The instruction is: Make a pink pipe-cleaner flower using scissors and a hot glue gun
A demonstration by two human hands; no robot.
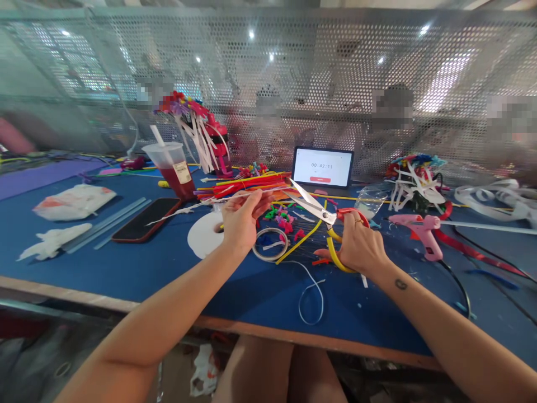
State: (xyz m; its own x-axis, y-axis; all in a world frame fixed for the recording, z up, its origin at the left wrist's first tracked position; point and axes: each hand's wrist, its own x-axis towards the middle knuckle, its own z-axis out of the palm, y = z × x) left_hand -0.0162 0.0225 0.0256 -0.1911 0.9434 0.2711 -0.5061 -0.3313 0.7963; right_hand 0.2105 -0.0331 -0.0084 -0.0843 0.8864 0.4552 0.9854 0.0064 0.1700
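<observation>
Within the left hand (242, 224), a white strip (197, 205) points toward the scissors (319, 209).

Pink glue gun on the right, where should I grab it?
Take the pink glue gun by its handle, coming from your side: the handle angles toward you, away from the nozzle at the left end and the glue stick out the back.

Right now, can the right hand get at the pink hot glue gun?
Probably yes: the pink glue gun lies just past the right hand, nothing between, but that hand holds scissors.
</observation>
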